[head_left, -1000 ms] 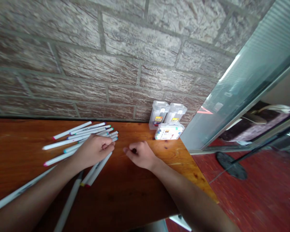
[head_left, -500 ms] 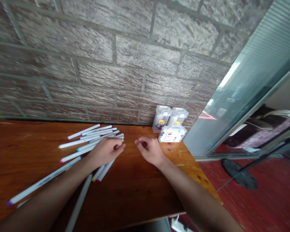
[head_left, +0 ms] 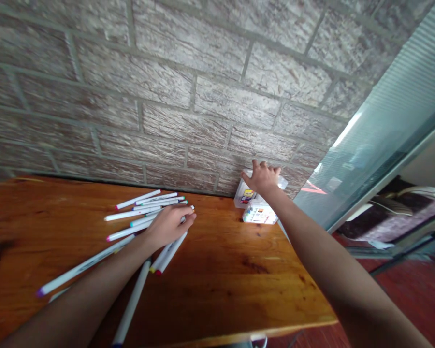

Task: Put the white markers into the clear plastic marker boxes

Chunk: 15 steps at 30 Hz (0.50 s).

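White markers [head_left: 141,210] with coloured ends lie in a loose pile at the left of the table. My left hand [head_left: 172,223] rests over this pile with its fingers curled; what is in them, if anything, is hidden. Two more markers [head_left: 171,251] stick out below it, and a long one [head_left: 134,299] points toward the table's front. Over at the right, my right hand [head_left: 264,178] has its fingers spread at the tops of the clear plastic cases [head_left: 240,197], partly covering them. Whether it touches them I cannot tell. A low clear case [head_left: 260,213] filled with small colourful items stands in front.
The wooden table [head_left: 221,280] meets a brick wall [head_left: 166,121] at its back. Beyond its right edge are a glass partition [head_left: 351,159] and a red floor [head_left: 395,295].
My right hand has moved from mid-table forward and right to the clear cases, and its fingers have opened. My left hand stays at the markers. The view has shifted slightly.
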Each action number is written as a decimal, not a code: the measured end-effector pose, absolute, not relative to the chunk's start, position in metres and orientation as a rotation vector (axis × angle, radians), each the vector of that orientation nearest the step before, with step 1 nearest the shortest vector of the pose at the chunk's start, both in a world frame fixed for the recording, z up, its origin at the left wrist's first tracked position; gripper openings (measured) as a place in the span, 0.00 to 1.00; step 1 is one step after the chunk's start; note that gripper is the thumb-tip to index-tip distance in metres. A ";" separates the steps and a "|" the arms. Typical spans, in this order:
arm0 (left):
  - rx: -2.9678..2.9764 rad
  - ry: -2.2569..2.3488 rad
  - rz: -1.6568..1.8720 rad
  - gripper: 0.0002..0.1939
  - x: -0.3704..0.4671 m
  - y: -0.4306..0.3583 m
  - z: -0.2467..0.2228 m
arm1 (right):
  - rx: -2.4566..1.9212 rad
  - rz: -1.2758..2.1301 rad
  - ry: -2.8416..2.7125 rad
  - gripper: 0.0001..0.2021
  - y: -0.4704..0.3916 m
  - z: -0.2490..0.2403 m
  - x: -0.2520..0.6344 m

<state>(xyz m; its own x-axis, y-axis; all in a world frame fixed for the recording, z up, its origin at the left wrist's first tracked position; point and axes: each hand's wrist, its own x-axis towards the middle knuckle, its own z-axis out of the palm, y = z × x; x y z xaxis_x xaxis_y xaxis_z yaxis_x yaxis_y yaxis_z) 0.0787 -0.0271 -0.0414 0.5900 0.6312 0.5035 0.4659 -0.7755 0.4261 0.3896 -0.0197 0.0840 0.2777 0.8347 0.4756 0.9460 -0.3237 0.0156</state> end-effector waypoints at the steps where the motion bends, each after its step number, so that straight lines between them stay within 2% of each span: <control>1: 2.568 0.904 0.961 0.16 0.079 -0.027 -0.041 | -2.320 -0.592 -1.640 0.33 -0.016 0.083 0.387; 6: 2.543 0.885 0.967 0.16 0.081 -0.030 -0.039 | -2.425 -0.568 -1.642 0.31 -0.008 0.082 0.373; 12: 2.323 0.869 1.080 0.11 0.085 -0.035 -0.039 | -2.279 -0.623 -1.690 0.29 -0.025 0.090 0.341; 13: 2.210 0.882 1.127 0.13 0.087 -0.037 -0.039 | -2.243 -0.633 -1.702 0.28 -0.032 0.091 0.333; 15: 2.004 0.884 1.206 0.25 0.091 -0.042 -0.039 | -2.171 -0.643 -1.726 0.28 -0.049 0.092 0.318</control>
<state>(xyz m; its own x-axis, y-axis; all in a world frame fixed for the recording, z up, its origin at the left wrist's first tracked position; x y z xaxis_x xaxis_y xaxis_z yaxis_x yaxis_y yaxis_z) 0.0906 -0.0418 -0.0390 0.3558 0.7991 0.4847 0.2222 -0.5760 0.7866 0.3178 -0.0489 0.0921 0.1811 0.8390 0.5130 0.9702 -0.2379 0.0466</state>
